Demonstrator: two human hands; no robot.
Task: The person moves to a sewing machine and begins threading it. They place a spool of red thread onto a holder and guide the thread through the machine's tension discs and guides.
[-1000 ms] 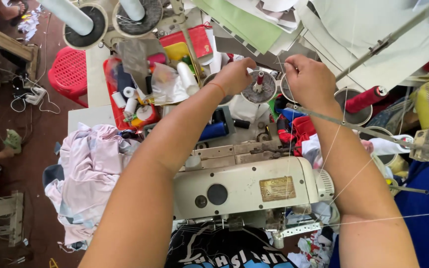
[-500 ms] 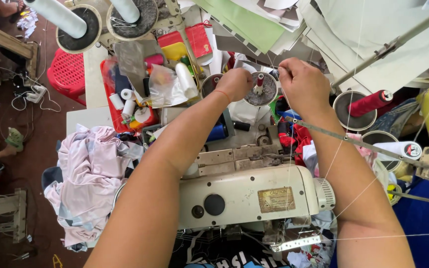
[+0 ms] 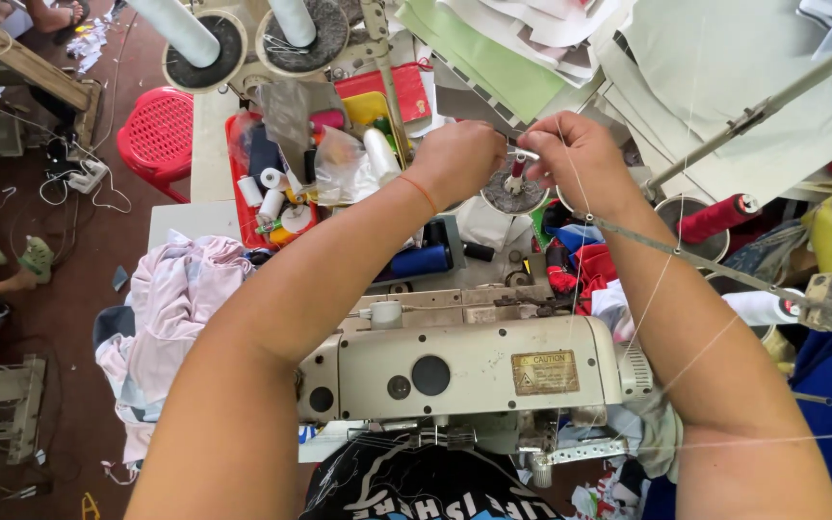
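Both reaching over the sewing machine (image 3: 474, 371): left hand (image 3: 459, 159) and right hand (image 3: 580, 159) pinched shut on white thread (image 3: 585, 207) above the small spool stand (image 3: 514, 188). Thread not yet down at the machine.

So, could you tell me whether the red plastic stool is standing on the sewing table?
No, the red stool stands on the brown floor, left of the white table.

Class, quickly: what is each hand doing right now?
Left hand: closed, fingers hidden, at the spool stand.
Right hand: closed, pinching thread by the stand.
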